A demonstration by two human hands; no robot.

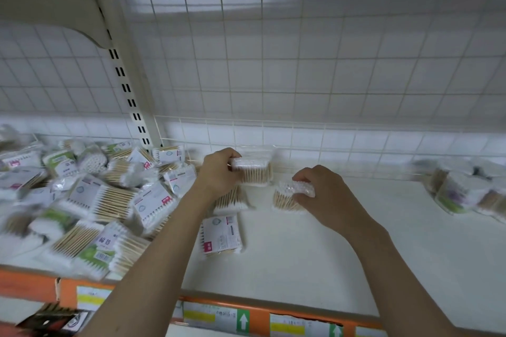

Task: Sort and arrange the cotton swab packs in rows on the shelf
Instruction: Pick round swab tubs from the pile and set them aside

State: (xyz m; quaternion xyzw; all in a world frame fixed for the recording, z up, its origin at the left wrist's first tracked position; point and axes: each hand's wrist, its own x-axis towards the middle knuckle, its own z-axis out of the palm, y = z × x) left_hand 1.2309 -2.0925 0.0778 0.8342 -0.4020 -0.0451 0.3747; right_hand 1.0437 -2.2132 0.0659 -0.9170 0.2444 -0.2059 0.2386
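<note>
White shelf (315,254), wire grid behind. Your left hand (219,172) grips one pack (253,171) upright near the grid, seemingly to start a back row; your right hand (320,189) clasps another pack (290,195) alongside (just apart). Unsorted heap (90,194) lies left.

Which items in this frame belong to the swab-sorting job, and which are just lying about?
Part of the job:
- pack in the left hand, gripped by the left hand
- pack under the right hand, gripped by the right hand
- unsorted heap
- flat pack
- right-side packs
- shelf

Just there:
- price labels
- dark package below
</note>
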